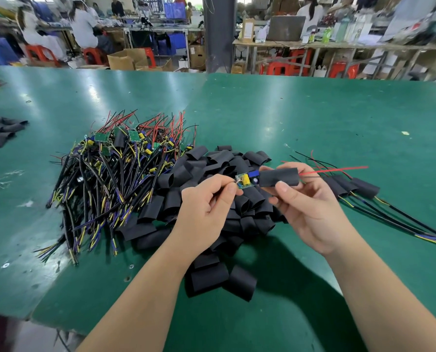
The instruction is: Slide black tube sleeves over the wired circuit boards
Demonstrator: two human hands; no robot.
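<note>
My left hand [206, 207] pinches the wire end of a small circuit board [246, 180] with a yellow part and a blue part on it. My right hand [305, 207] grips a black tube sleeve [279, 177] between thumb and fingers. The board's right end sits at the sleeve's mouth, and its red and black wires [338, 170] stick out of the sleeve's far end. Both hands hover above a heap of loose black sleeves [212, 189] on the green table [313, 118].
A tangled pile of wired boards [115, 171] lies left of the sleeve heap. Sleeved boards with cables [359, 190] lie to the right. More sleeves [1, 133] sit at the far left edge. People work at benches behind the table.
</note>
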